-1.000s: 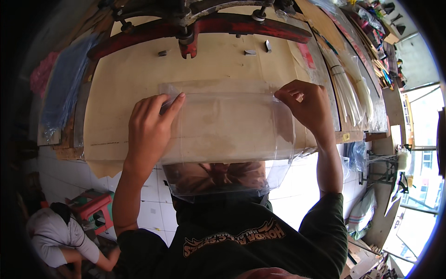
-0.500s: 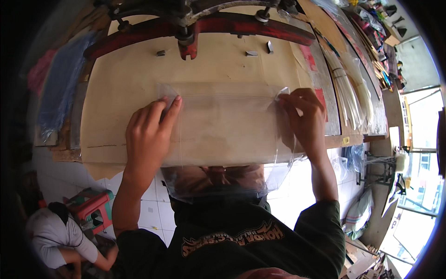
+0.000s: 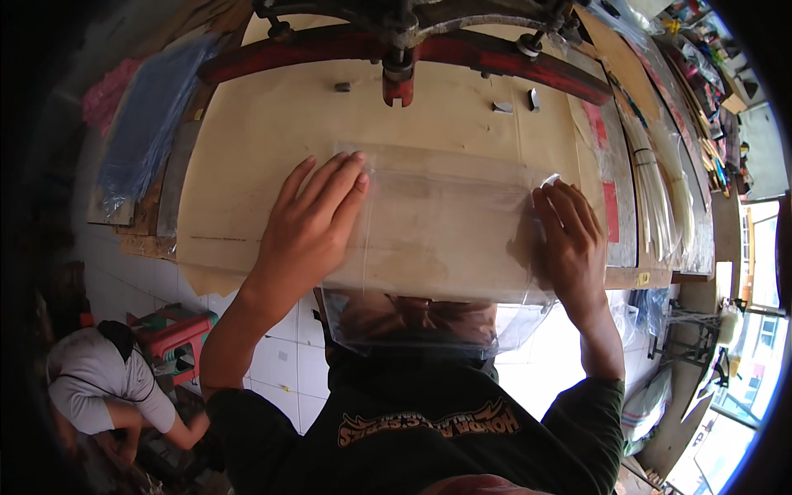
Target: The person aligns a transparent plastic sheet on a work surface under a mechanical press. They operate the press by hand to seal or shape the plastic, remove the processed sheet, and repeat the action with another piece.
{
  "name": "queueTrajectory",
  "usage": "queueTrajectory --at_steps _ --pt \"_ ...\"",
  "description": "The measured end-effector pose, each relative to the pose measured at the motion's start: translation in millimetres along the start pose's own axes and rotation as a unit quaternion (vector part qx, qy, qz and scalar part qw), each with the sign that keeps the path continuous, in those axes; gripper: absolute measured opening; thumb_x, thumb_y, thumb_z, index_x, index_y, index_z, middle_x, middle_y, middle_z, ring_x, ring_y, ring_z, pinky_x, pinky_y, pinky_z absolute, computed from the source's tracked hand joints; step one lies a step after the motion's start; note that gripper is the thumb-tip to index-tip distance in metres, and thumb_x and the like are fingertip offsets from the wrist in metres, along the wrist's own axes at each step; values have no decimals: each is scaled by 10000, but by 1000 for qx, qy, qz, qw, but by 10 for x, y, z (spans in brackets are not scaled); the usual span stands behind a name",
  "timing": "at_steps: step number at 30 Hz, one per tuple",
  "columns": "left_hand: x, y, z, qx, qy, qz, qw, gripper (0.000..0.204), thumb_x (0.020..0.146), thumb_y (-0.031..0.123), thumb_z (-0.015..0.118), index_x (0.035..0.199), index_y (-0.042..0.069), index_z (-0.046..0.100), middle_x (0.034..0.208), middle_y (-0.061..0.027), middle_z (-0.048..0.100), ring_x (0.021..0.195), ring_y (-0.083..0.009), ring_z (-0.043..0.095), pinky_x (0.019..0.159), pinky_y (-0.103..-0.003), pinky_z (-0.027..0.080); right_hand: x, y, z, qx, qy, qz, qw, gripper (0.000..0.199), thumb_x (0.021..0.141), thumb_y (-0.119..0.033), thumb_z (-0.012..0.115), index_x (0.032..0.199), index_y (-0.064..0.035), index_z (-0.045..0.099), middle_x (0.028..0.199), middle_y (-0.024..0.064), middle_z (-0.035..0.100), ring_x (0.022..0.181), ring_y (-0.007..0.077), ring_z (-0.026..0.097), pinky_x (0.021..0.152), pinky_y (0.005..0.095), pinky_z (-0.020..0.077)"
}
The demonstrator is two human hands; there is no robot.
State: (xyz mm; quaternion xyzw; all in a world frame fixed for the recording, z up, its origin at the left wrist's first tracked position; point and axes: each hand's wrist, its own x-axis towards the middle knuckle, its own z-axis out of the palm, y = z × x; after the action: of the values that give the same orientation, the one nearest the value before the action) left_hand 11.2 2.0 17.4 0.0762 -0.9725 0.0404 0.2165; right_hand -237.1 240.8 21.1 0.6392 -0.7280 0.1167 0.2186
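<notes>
Clear plastic bag (image 3: pixel 445 239), lying flat on the tan cardboard-covered worktable (image 3: pixel 247 165), its near end hanging off the table edge toward the body. Pinned at both sides: left hand (image 3: pixel 309 227) palm-down on the bag's left part, fingers straight and close together, tips reaching its far edge; right hand (image 3: pixel 569 239) palm-down on the right edge, fingers slightly spread, tips by the far right corner, which curls up a little. Nothing clamped, only pressed flat. Probably very light, limp and slick, apt to slide or wrinkle under the palms; best taken by pinching an edge or corner just past the fingertips. Beyond the fingertips, a red press arm (image 3: pixel 412 49) spanning the table. Right of the right hand, bundles of clear plastic sleeves (image 3: pixel 660 190). Left of the left hand, a blue-tinted plastic stack (image 3: pixel 144 132). Below the left elbow, a red stool (image 3: pixel 177 342) and another person crouching (image 3: pixel 103 388) on the tiled floor.
</notes>
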Motion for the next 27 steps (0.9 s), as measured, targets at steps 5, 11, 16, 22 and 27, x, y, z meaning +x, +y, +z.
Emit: queueTrajectory --at_steps 5,11,16,22,27 --pt "-33 -125 79 -45 -54 11 997 380 930 8 593 1305 -30 636 1438 -143 609 1377 -309 557 1178 -512 414 -40 23 -57 -4 -54 -8 999 403 810 21 714 1210 61 687 1247 189 679 1275 362 632 1111 485 506" --pt "4 -283 -44 -75 -121 28 989 466 947 39 584 1411 4 590 1516 -112 568 1431 -280 515 1237 -521 331 -96 179 -144 94 -135 -8 986 527 939 -269 705 1348 54 627 1468 239 569 1441 376 492 1198 519 392" --pt "18 -338 -55 -74 -131 46 988 492 938 99 629 1427 46 607 1520 -100 571 1461 -256 479 1260 -537 273 -210 359 -138 124 -169 -20 978 774 1002 -591 541 1473 23 536 1537 228 515 1493 388 418 1235 542 308" --pt "90 -444 -86 -118 -181 60 975 501 931 81 547 1429 37 569 1633 -141 428 1529 -336 372 1278 -582 187 -220 536 -88 130 -191 -40 972 818 1015 -689 400 1479 -29 531 1574 196 483 1527 364 363 1254 560 254" --pt "64 -546 -30 -126 -193 76 970 519 929 154 517 1441 81 556 1650 -150 398 1535 -360 356 1277 -607 156 -172 619 -85 128 -200 -55 970 800 1015 -707 378 1469 -71 551 1586 163 480 1522 365 371 1246 604 241"
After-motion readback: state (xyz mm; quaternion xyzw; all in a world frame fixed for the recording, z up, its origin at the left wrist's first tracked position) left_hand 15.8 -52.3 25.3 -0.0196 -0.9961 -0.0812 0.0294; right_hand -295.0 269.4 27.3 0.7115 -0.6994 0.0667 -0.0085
